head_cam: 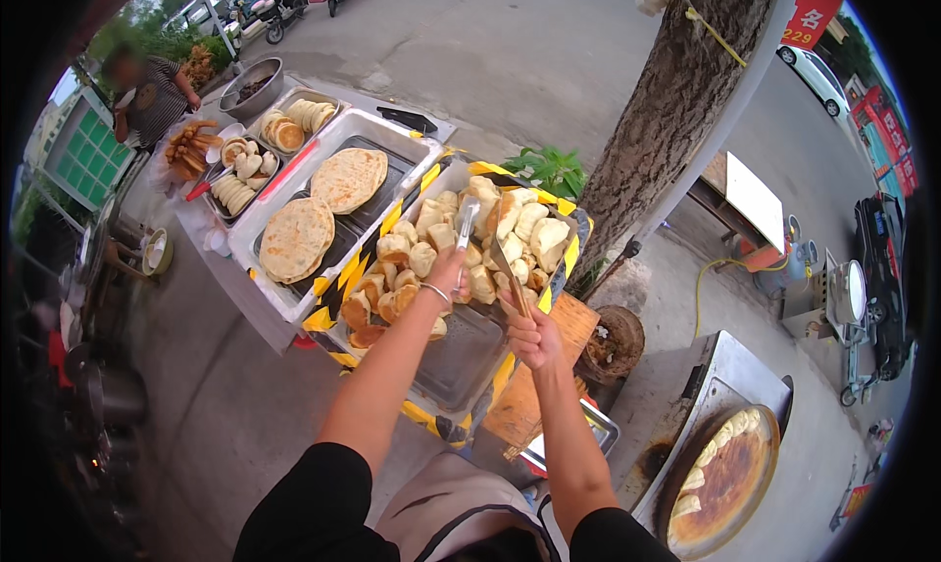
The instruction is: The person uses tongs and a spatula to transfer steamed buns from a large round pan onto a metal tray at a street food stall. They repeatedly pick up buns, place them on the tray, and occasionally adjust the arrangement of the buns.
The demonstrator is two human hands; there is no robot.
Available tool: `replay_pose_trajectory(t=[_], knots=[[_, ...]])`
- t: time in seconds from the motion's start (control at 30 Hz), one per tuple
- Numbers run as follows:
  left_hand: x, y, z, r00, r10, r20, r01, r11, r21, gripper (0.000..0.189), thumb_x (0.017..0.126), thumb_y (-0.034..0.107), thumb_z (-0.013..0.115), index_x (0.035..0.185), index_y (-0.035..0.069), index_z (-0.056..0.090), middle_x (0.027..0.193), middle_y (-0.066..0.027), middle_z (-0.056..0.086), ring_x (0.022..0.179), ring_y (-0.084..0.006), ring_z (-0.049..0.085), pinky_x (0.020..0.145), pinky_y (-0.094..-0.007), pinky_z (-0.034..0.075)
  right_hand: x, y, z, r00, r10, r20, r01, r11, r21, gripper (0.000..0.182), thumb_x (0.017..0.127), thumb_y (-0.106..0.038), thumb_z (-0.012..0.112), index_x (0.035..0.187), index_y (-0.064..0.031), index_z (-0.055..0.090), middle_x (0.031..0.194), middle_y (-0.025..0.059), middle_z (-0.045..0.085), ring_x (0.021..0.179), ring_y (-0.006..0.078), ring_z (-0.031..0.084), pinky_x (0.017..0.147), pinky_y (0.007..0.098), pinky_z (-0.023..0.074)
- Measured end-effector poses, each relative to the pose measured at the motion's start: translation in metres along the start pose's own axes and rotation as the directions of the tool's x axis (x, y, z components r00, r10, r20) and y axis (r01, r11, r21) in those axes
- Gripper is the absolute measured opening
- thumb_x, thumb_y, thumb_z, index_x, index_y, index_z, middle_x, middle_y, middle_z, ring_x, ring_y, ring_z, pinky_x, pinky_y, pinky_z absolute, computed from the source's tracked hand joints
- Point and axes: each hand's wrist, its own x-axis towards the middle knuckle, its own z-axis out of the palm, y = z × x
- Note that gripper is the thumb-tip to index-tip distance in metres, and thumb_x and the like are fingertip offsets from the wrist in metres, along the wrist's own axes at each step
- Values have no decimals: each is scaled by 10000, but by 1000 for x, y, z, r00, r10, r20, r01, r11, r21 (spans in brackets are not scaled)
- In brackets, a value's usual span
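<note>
My left hand (447, 275), with a bracelet at the wrist, grips metal tongs (466, 222) whose tips lie over a heap of browned buns (423, 258). In my right hand (534, 338) is the wooden handle of a metal spatula or broad blade (500, 253), its flat part among the buns on the right. The buns fill the far part of a box edged with yellow-and-black tape (354, 268); a metal tray bottom (463, 356) shows in its near part. Round flatbreads (297, 240) lie in a white-rimmed container (242, 231) to the left.
A bowl (251, 89), trays of buns (290, 130) and fried dough sticks (190, 150) stand beyond the flatbreads. A person (158, 95) is at the far left. A tree trunk (662, 106) rises beside the box. At lower right, a round griddle (724, 481) holds pale dough pieces.
</note>
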Motion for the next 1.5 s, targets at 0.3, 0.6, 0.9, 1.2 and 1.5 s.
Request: replay_pose_trajectory(t=[0.3,0.6,0.9,1.2,1.5], knots=[[-12,-46,33,991,125,-39,-129,984,-120,330,986,288,487,1271,138,419,647,-13,447,449,-104,425,362,-274,375,-16,-37,44,623,-765,165,-425,-508,-749,308,954,-171,496,1236,-63,553,801,137,638,682,263,622,622,406,480],[-14,-30,33,989,150,9,-148,981,-127,328,987,240,495,1296,157,422,608,8,400,424,-91,372,349,-259,313,8,-21,35,715,-688,125,-503,-630,-592,264,908,-126,494,1138,3,517,837,314,618,845,475,607,739,551,471],[23,-42,-31,779,625,49,-366,390,845,563,932,255,540,1437,85,359,1090,-186,632,716,-255,642,637,-356,529,-16,7,28,652,-740,164,-396,-517,-759,195,905,-133,476,973,7,594,712,181,614,694,342,626,657,432,477],[-74,-58,79,872,443,210,-489,763,424,496,1009,227,478,1462,84,336,651,25,447,429,-44,358,375,-209,324,-330,7,75,237,-971,-30,-144,-4,-990,254,969,-279,573,1049,-50,649,657,-66,505,555,16,409,486,201,325],[-266,-279,297,520,-47,853,-721,512,468,539,949,182,519,1448,61,355,1207,-141,591,994,-235,618,863,-361,474,-758,102,59,-290,-922,-255,-666,386,-639,450,923,-364,594,682,16,595,544,29,488,506,114,459,489,315,385]])
